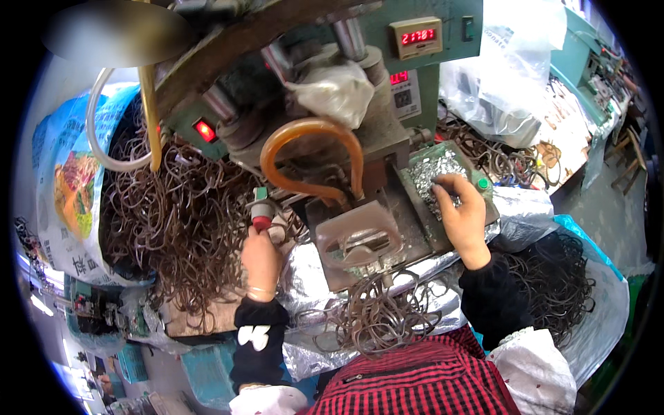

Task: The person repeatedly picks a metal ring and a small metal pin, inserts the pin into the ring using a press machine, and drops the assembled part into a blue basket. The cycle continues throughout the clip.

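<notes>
My left hand (262, 261) is closed, its fingertips at a red push button (261, 222) left of the green press machine (443, 41). My right hand (462, 216) reaches over a heap of small silver metal pieces (436, 173) on the tray at the machine's right. Its thumb and index finger come together in a pinch; any piece between them is too small to make out. Between my hands sits the press's work area, with a clear, tinted guard (360, 234) in front. An orange hose (311, 126) loops above it.
Brown rubber-like loops (187, 221) pile up at left beside a printed sack (72, 187). More loops (377, 311) lie on silver foil before me. At right, a bag holds black loops (550, 283). A green button (483, 184) sits by the tray.
</notes>
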The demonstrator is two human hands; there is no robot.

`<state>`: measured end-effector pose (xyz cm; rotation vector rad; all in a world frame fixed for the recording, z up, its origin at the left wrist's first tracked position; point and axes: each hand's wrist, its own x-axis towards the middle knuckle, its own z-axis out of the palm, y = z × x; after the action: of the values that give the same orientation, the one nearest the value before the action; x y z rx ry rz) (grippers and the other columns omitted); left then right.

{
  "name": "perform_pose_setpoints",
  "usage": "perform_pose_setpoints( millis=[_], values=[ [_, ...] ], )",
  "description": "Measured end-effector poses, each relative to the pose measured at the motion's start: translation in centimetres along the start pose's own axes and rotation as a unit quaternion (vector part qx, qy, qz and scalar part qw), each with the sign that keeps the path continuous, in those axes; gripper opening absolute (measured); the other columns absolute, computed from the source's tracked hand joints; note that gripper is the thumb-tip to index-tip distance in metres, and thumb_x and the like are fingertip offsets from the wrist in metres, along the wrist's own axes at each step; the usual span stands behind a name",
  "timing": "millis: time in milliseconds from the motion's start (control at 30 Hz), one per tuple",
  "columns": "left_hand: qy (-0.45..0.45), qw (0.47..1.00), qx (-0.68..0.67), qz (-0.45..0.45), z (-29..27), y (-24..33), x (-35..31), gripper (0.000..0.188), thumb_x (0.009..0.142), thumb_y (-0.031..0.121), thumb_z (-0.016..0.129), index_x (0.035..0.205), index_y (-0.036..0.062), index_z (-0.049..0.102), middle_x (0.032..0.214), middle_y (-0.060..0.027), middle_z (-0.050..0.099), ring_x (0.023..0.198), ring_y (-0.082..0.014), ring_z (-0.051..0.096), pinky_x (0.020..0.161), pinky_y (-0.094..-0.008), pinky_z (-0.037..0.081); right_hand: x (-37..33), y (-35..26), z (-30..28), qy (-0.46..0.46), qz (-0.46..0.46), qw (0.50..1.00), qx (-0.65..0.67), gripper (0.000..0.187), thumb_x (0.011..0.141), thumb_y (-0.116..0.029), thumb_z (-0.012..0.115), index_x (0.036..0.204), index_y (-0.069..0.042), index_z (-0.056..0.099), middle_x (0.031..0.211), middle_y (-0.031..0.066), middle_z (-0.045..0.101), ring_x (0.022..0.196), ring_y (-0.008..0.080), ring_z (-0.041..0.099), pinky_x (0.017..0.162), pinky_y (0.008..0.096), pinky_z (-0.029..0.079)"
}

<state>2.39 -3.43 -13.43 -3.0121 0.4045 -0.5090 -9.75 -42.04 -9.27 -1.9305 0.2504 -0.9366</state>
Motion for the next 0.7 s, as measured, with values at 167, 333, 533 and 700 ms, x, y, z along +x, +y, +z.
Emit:
perform_pose_setpoints(
  millis=[167,333,533,700],
  values=[
    [0.044,0.989,-0.136,0.031,1.9,-1.0,-1.4,0.015,0.08,0.005,0.065,0.094,-0.0002,0.062,0.094,-0.0207,0.058,0.084,-0.0422,0.062,0.071,-0.0489,0.05,-3.4,0.7,-5.3,0.052,-0.032,0.991,-0.12,0.01,0.084,0.001,0.066,0.093,-0.001,0.067,0.089,0.0131,0.067,0.084,0.0286,0.065,0.077,0.0351,0.05],
    [0.003,0.931,-0.364,-0.029,-6.3,0.9,-3.7,0.017,0.08,0.0,0.066,0.096,0.0014,0.063,0.091,-0.0156,0.062,0.086,-0.0375,0.061,0.075,-0.0394,0.05,-6.4,3.3,-10.8,0.096,-0.021,0.973,-0.209,0.012,0.082,0.006,0.065,0.093,0.0,0.066,0.09,0.0131,0.064,0.089,0.0301,0.061,0.084,0.0365,0.047],
    [0.072,0.958,-0.277,0.029,-8.1,1.8,-8.0,0.041,0.084,-0.006,0.059,0.123,0.0052,0.065,0.096,-0.0168,0.066,0.088,-0.0327,0.065,0.079,-0.0376,0.052,-5.3,1.6,-7.6,0.064,-0.017,0.991,-0.113,0.015,0.085,0.008,0.064,0.098,0.002,0.068,0.093,0.0115,0.068,0.088,0.0251,0.064,0.081,0.0344,0.049],
    [0.233,0.903,-0.346,-0.105,-12.0,1.2,-5.1,0.016,0.089,-0.002,0.064,0.104,-0.0005,0.069,0.096,-0.0111,0.07,0.086,-0.0225,0.066,0.078,-0.0327,0.051,-2.2,-4.7,-3.6,-0.061,-0.089,0.994,0.009,0.017,0.077,0.007,0.067,0.093,0.001,0.069,0.091,0.0132,0.069,0.086,0.0275,0.065,0.079,0.0343,0.049]
  ],
)
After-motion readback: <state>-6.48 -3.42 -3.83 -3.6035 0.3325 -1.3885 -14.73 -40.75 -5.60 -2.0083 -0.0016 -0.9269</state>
